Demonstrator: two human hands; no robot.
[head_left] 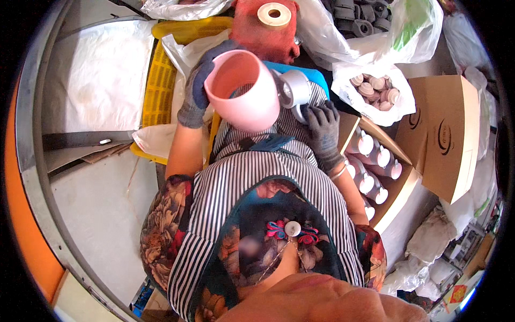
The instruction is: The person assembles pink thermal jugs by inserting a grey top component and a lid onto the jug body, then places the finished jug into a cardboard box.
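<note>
A pink, hollow, rounded plastic vessel [244,114] is tilted in front of my lap, its wide opening toward me. My left hand [196,94], in a dark grey glove, is closed on the vessel's left side and rim. Against the vessel's right side sits a grey plastic ring-shaped part with a handle [296,88]. My right hand [323,129], gloved in grey too, has its fingers curled at that handle. The vessel hides part of the ring, so I cannot tell whether the two pieces are joined.
A yellow basket [159,88] stands at the left. Ahead, a tape roll [274,15] lies on a red cloth-covered surface [252,37]. Bags hold grey parts [362,16] and pale pink caps [377,90]. At the right, an open cardboard box [399,199] contains several white-topped bottles [366,183].
</note>
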